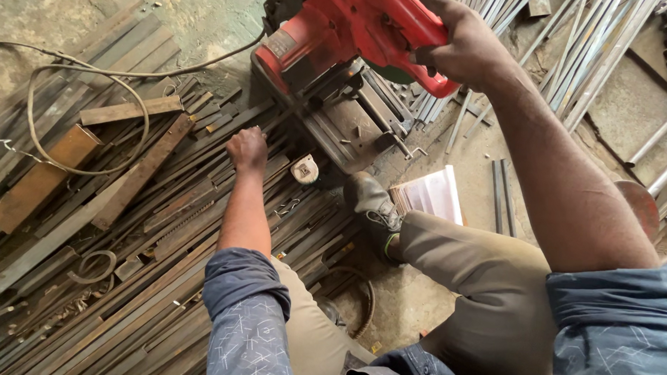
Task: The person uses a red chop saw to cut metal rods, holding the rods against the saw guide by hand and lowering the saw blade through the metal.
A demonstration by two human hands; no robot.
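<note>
Your right hand (463, 43) sits on the red handle of the chop saw (348, 31), fingers wrapped tight around the grip. The saw's red body is tilted up over its dark metal base (351, 124), which rests on the floor ahead of your shoe (370, 204).

Your left hand (247, 148) reaches down to the heap of flat steel strips (159, 232) left of the saw base. Fingers are curled in, knuckles up, pressing on a strip (272, 125) that runs toward the base; whether they pinch it, cannot tell.

A small tape measure (304, 168) lies just beside that hand, on the strips. An open notebook (431, 193) lies right of your shoe. A cable (91, 76) loops over the strips at left. Thin rods (579, 56) lie at upper right.
</note>
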